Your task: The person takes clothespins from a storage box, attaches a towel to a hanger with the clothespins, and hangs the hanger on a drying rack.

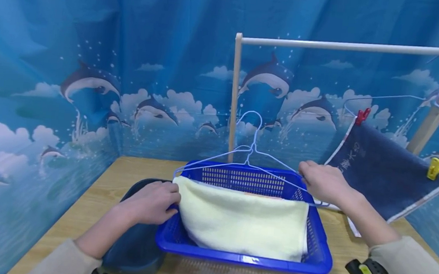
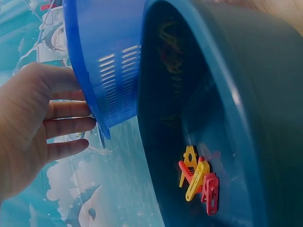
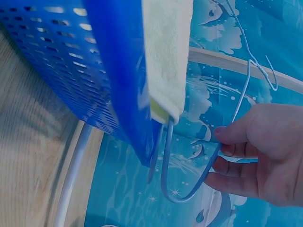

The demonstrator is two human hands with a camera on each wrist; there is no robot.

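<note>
In the head view, a pale yellow towel [image 1: 241, 223] hangs folded over a light blue wire hanger [image 1: 255, 145], inside and above a blue plastic basket [image 1: 244, 259]. A second hanger of the same kind overlaps it. My right hand [image 1: 323, 181] pinches the hanger's right end between thumb and fingers, beside the towel. At the towel's upper left corner is my left hand [image 1: 153, 201], thumb and fingers apart. The left wrist view has several of its fingers [image 2: 71, 109] fairly straight near the basket rim; the rim hides the thumb and index tips.
A dark teal basin [image 1: 135, 247] with red and yellow clothespins [image 2: 196, 176] stands left of the basket. At right, a navy cloth [image 1: 389, 169] hangs from another hanger by red and yellow clips. A rack with a white rail [image 1: 349, 46] rises behind on the wooden table [image 1: 93, 195].
</note>
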